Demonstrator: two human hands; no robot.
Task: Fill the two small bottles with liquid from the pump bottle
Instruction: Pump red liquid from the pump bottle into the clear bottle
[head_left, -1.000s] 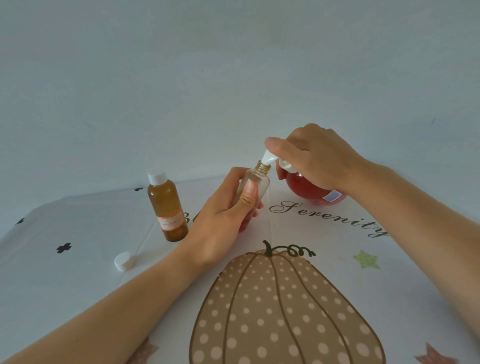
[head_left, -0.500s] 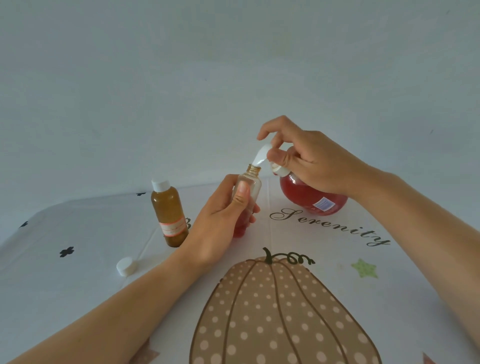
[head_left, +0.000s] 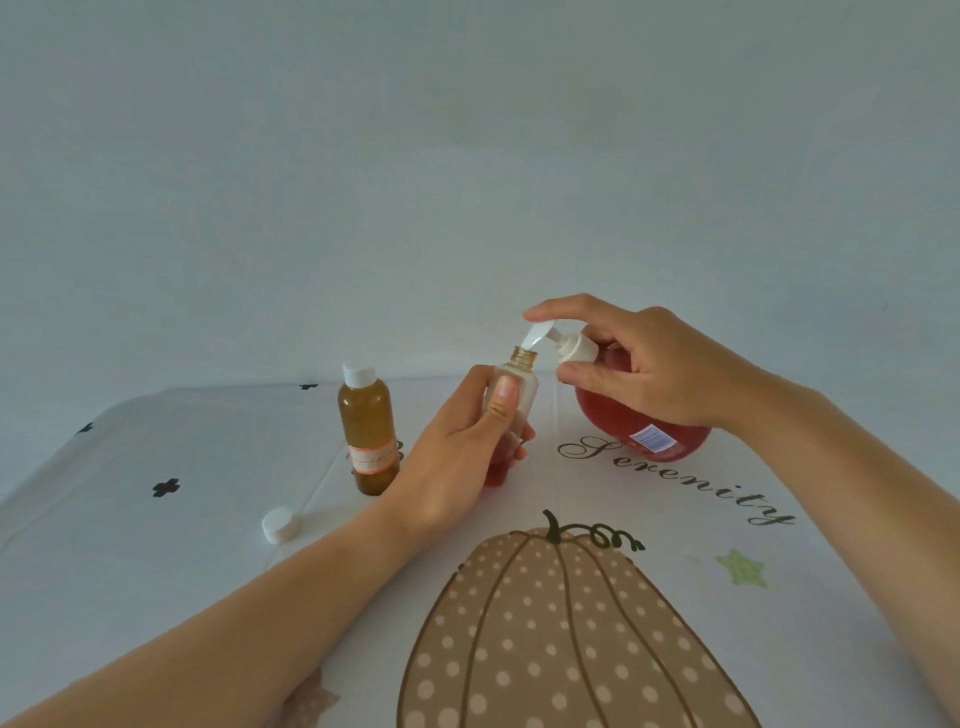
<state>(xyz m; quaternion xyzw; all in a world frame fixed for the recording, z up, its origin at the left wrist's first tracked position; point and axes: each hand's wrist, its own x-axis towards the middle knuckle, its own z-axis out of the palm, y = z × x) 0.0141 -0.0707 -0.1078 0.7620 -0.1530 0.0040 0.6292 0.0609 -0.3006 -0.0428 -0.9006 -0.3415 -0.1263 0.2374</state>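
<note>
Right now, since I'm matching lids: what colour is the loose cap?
White; the cap shows plainly in the head view.

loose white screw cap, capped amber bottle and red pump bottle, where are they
loose white screw cap (head_left: 278, 521): head view, its top face
capped amber bottle (head_left: 368, 415): head view, mid body
red pump bottle (head_left: 608, 428): head view, lower body

amber bottle (head_left: 368, 431) obstructs leftward, loose cap (head_left: 279, 525) nearer

Left hand (head_left: 457, 457) grips small bottle (head_left: 524, 389) (uncapped); right hand (head_left: 660, 374) grips pump bottle (head_left: 618, 431).
</note>
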